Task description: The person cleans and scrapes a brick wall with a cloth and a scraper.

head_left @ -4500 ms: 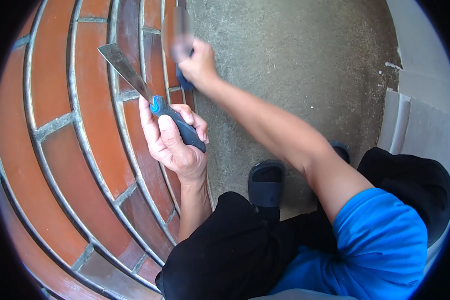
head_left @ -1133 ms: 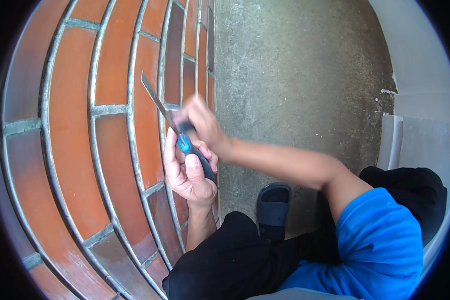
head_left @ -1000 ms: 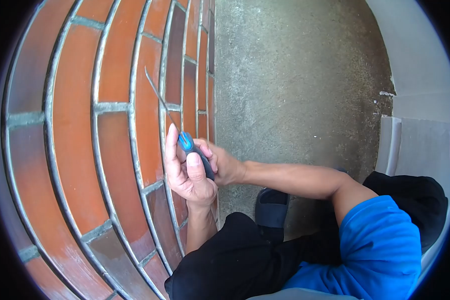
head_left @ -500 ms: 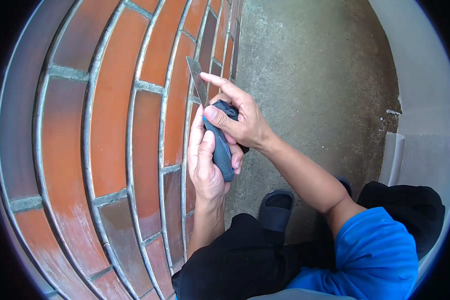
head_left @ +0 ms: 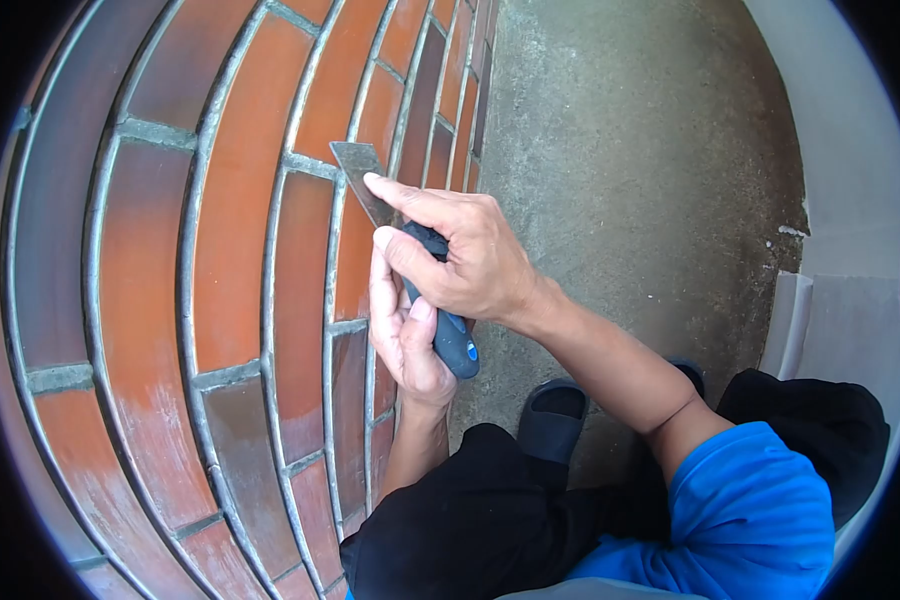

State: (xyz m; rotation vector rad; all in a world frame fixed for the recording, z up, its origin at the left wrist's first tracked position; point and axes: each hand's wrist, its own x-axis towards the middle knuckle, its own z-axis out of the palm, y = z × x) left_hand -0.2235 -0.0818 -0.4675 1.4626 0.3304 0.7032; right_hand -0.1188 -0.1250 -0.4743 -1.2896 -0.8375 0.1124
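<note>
A scraper [head_left: 364, 180] with a flat metal blade and a dark grey handle is in both my hands, near the brick wall. My right hand [head_left: 465, 250] wraps the upper part of the handle, its index finger stretched along the blade. Lower down, the handle rests in my left hand [head_left: 410, 350], with the thumb laid on it. A blue spot marks the handle's lower end. The blade points up and left, and its broad tip overlaps a mortar joint in this view. My right hand hides the handle's top.
The wall of orange and brown bricks [head_left: 240, 200] with grey mortar joints fills the left side. A concrete floor [head_left: 650, 150] runs between it and a pale wall [head_left: 850, 180] on the right. Below are my dark slippers [head_left: 550, 425] and black trousers [head_left: 450, 510].
The blade has swung further left, showing more of its flat face. My right hand has shifted slightly left and down, and the view has moved a little along the wall.
</note>
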